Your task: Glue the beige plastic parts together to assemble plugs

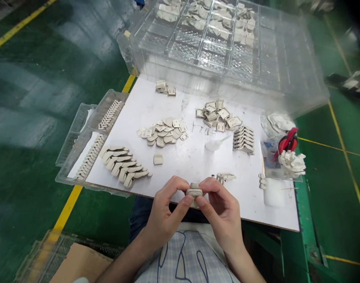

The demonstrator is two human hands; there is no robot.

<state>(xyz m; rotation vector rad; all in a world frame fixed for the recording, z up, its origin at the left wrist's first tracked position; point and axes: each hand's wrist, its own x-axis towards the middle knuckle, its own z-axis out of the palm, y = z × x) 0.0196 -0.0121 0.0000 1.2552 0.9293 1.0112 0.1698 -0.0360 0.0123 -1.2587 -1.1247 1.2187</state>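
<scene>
Between the fingertips of my left hand (170, 208) and my right hand (222, 210) is a small beige plastic part (194, 191), held over the near edge of the white board. Both hands pinch it, one from each side, and the fingers cover its ends. Just beyond my right hand lies an angled beige piece (225, 177). A single flat square piece (158, 159) rests further off, past my left hand. Rows of angled beige parts (125, 165) lean on each other at the left. A heap of flat beige pieces (163, 132) lies mid-board.
A clear compartment tray (185, 49) with beige parts stands across the back. Shallow trays (93, 137) overhang the left edge. More parts pile up (218, 114) beside a neat stack (243, 139). A white dropper bottle (213, 145) lies nearby. Red-handled tool (287, 143) sits in a right-hand box.
</scene>
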